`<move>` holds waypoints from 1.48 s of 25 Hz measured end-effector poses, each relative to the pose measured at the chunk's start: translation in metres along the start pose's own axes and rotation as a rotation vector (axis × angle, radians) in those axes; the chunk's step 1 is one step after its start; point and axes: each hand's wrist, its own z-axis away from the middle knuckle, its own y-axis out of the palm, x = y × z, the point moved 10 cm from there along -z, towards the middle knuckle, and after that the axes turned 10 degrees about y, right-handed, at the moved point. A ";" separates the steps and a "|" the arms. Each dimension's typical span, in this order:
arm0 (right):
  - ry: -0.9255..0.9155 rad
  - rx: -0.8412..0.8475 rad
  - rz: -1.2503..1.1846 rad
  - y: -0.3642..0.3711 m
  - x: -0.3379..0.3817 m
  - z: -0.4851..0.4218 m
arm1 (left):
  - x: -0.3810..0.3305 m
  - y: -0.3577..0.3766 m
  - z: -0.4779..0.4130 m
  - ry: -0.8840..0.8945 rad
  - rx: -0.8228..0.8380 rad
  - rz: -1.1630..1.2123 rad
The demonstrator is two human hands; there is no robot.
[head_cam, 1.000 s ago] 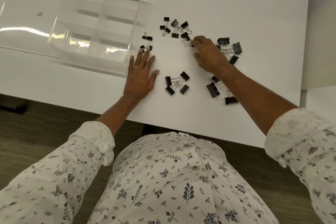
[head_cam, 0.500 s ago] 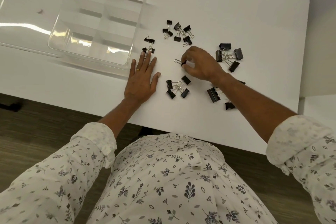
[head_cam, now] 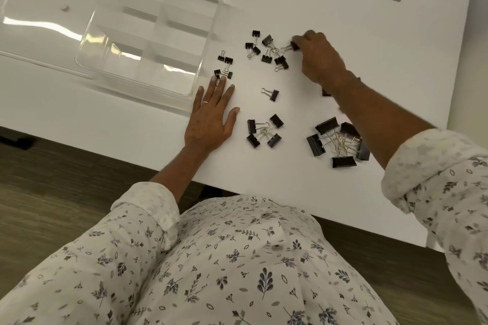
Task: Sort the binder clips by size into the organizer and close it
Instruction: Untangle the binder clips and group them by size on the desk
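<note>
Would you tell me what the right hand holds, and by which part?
The right hand pinches a small binder clip by its black body; wire handles stick out.

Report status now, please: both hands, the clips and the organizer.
Left hand open, flat on table. Right hand pinches small clip. Organizer open, no clips inside. Nothing blocks the way.

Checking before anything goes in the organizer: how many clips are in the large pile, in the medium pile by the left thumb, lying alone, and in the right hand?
Large clips: 5
Medium clips: 4
Lone clip: 1
Pinched clip, in the right hand: 1
Total: 11
</note>
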 end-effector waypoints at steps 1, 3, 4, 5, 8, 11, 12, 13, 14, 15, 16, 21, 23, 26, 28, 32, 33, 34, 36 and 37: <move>0.047 -0.032 -0.004 -0.002 -0.007 0.004 | 0.001 -0.001 0.000 -0.004 -0.003 -0.001; 0.117 -0.061 -0.026 -0.001 -0.013 0.021 | 0.000 0.000 0.000 -0.007 -0.002 -0.001; 0.135 -0.071 -0.035 0.001 -0.012 0.031 | 0.000 0.000 -0.001 -0.006 -0.003 -0.002; 0.151 -0.078 -0.036 0.003 -0.010 0.042 | 0.000 0.000 -0.001 -0.002 -0.003 -0.002; 0.169 -0.107 -0.071 0.008 -0.004 0.074 | 0.000 0.000 -0.001 -0.003 0.000 0.000; 0.177 -0.118 -0.168 0.014 0.001 0.092 | 0.000 0.000 -0.001 -0.004 -0.002 0.003; 0.168 -0.099 -0.216 0.017 0.004 0.093 | 0.000 -0.001 -0.001 -0.003 -0.002 0.004; 0.156 -0.079 -0.261 0.019 0.009 0.092 | -0.001 -0.001 -0.001 -0.003 0.001 0.004; 0.140 -0.061 -0.292 0.020 0.015 0.089 | -0.001 0.000 -0.001 -0.004 0.006 0.005; 0.123 -0.046 -0.310 0.020 0.022 0.086 | -0.001 0.000 -0.001 -0.004 0.010 0.008; 0.109 -0.041 -0.318 0.019 0.028 0.083 | -0.001 0.000 -0.001 -0.004 0.013 0.009; 0.050 -0.088 -0.296 0.010 0.055 0.082 | 0.001 0.001 -0.001 -0.010 0.018 0.008; -0.071 -0.010 -0.239 0.019 0.066 0.088 | 0.000 0.000 -0.001 -0.006 0.018 0.003; -0.110 -0.010 -0.198 0.024 0.055 0.093 | 0.001 0.001 -0.001 -0.007 0.015 0.010; -0.053 -0.019 -0.230 0.023 0.037 0.095 | 0.001 0.001 -0.001 -0.014 0.012 0.015; -0.012 -0.079 -0.299 0.005 0.023 0.092 | 0.000 0.000 0.000 -0.013 -0.002 0.016; 0.006 -0.115 -0.323 -0.002 0.023 0.084 | 0.000 -0.001 0.000 -0.011 -0.008 0.022; 0.031 -0.150 -0.343 -0.008 0.024 0.074 | 0.000 -0.001 -0.001 -0.011 -0.011 0.027; 0.097 -0.171 -0.365 -0.011 0.024 0.049 | 0.000 -0.001 0.000 -0.012 -0.009 0.027; 0.131 -0.161 -0.363 -0.010 0.024 0.037 | 0.000 -0.001 0.000 -0.012 -0.007 0.023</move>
